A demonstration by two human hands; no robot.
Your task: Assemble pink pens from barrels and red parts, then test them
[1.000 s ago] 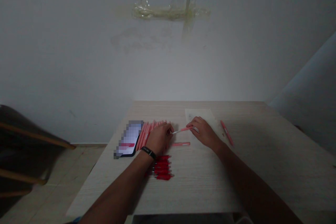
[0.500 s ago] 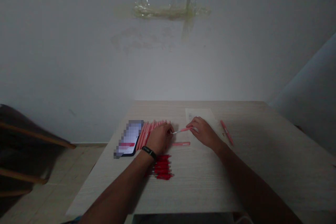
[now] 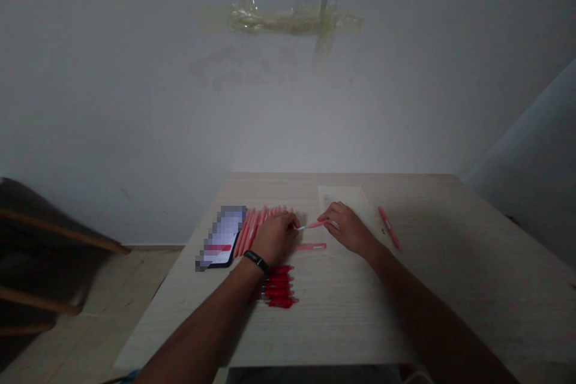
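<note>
Between my two hands a thin white refill (image 3: 302,228) runs into a pink pen barrel (image 3: 317,224). My left hand (image 3: 275,234), with a black band on its wrist, pinches the white end. The fingers of my right hand (image 3: 339,222) are closed on the pink barrel. A pink pen piece (image 3: 311,246) lies on the table just below them. Beside and partly behind my left hand is a row of pink pens (image 3: 246,233). Several red pens (image 3: 279,287) lie near my left wrist.
A phone (image 3: 222,237) lies at the left of the pink row. A sheet of paper (image 3: 353,195) is partly under my right hand, with a single pink pen (image 3: 389,228) to its right. The wooden table (image 3: 342,330) meets a grey wall; a dark chair stands at the far left.
My right hand has shifted very slightly left with the pink barrel, and less of the white refill shows. My left hand stays in place.
</note>
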